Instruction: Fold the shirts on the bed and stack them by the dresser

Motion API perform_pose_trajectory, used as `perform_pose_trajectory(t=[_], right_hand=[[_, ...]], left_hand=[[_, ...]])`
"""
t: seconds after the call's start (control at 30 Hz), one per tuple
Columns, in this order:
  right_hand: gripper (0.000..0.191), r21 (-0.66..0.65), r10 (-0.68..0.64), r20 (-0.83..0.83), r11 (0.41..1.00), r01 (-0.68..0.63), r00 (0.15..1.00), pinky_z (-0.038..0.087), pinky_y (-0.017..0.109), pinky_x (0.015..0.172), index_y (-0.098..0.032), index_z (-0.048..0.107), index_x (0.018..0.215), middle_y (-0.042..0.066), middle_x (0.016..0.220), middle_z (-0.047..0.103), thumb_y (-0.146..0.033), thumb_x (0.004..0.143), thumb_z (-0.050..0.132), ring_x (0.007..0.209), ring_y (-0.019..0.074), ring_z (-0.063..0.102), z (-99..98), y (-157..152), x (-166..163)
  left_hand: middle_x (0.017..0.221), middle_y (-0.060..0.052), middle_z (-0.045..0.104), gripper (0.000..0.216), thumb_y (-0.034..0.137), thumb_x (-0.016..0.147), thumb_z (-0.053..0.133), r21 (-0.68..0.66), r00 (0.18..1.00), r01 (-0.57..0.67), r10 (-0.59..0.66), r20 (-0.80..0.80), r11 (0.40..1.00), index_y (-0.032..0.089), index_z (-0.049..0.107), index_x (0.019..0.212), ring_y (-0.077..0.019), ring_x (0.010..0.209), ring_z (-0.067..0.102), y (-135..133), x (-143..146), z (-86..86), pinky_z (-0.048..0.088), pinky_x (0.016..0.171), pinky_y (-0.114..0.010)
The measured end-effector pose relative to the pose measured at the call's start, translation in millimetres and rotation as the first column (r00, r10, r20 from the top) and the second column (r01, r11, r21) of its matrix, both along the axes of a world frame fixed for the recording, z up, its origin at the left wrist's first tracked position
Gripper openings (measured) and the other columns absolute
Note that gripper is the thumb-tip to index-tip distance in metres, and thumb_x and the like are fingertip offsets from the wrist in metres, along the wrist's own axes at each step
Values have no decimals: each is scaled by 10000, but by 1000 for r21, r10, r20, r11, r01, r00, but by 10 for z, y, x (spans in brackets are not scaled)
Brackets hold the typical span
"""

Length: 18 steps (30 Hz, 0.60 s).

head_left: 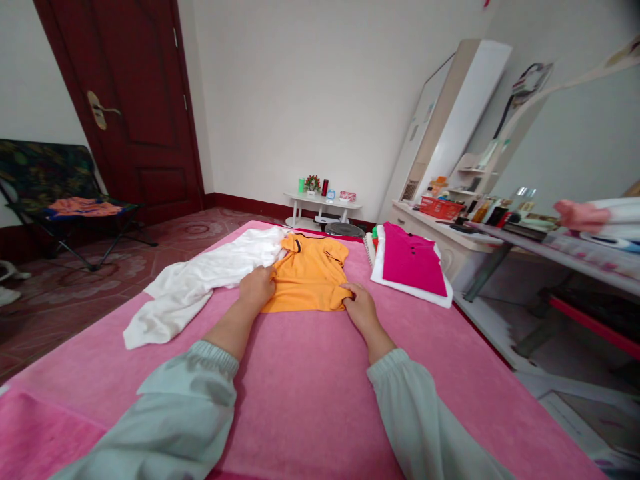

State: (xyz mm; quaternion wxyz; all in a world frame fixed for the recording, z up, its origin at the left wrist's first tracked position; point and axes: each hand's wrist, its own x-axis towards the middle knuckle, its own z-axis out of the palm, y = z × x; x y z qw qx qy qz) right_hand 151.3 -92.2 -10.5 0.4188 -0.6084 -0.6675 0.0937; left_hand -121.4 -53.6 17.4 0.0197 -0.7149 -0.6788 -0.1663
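Pink cover [305, 393] free between sleeves [415, 407], orange shirt [310, 280] as barrier beyond

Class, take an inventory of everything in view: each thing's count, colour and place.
Orange shirt: one, orange, between the hands
White garment: one, white, left of shirt
Magenta garment: one, magenta, atop right pile
Pink cover: one, pink, beneath clothes
Door: one, dark red, back left
Folding chair: one, dark patterned, left
Low table: one, white, far wall; small items on top
Tall cabinet: one, white and beige, back right
Basket: one, red, right-side counter
Bottles: several, mixed colours, right; too blurred to count
Sleeves: two, pale green, foreground
Left hand: one, bare, at shirt's left edge
Right hand: one, bare, at shirt's right edge
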Motion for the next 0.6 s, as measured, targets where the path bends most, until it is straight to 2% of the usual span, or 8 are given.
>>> perform_pose_trajectory(t=[0.13, 0.27, 0.37, 0.43, 0.53, 0.6], right_hand=[[434, 51, -35, -34, 998, 36, 999, 436, 314, 948, -188, 664, 987, 46, 1052, 643, -56, 631, 453, 1028, 175, 575, 5, -8, -4], [440, 87, -254, -83, 961, 261, 964, 468, 300, 861, -149, 604, 1098, 106, 1125, 590, -107, 682, 466, 961, 189, 597, 54, -62, -19], [397, -4, -387, -55, 922, 388, 920, 465, 306, 813, -151, 574, 1143, 125, 1135, 606, -181, 762, 468, 926, 204, 616, 124, -126, -19], [349, -92, -426, -5, 901, 424, 905, 459, 323, 770, -177, 577, 1135, 110, 1028, 660, -281, 825, 457, 909, 228, 628, 183, -172, -31], [400, -172, -419, 60, 890, 423, 906, 447, 343, 730, -218, 599, 1085, 88, 884, 694, -475, 896, 358, 891, 255, 640, 273, -231, -86], [485, -157, -384, 89, 906, 394, 919, 447, 349, 732, -233, 584, 1131, 87, 903, 696, -554, 904, 300, 903, 260, 642, 312, -254, -143]], left_hand=[[1069, -100, 635, 360, 254, 848, 419, -5, 1000, 1, -1, -10, 1000, 260, 614, 1151, -260, 944, 636, -12, 0, 11, 494, 758, -325], [1061, -95, 638, 362, 276, 846, 429, -3, 1000, 6, -6, -21, 1000, 264, 609, 1160, -255, 932, 639, -27, 0, 20, 493, 749, -315], [1057, -100, 638, 368, 281, 843, 429, 2, 1000, 3, -3, -19, 1000, 264, 611, 1162, -262, 930, 640, -26, -1, 18, 493, 746, -323], [1053, -103, 639, 371, 285, 843, 426, 11, 1000, 6, -6, -13, 1000, 266, 611, 1163, -269, 927, 641, -15, -4, 10, 494, 742, -332], [1052, -100, 639, 363, 270, 839, 421, 22, 1000, 12, -12, -8, 1000, 267, 616, 1146, -275, 925, 641, 10, -14, -4, 495, 740, -342], [1058, -101, 639, 360, 264, 839, 425, 16, 1000, 3, -3, -7, 1000, 261, 612, 1147, -275, 935, 639, 18, -17, -11, 495, 751, -340]])
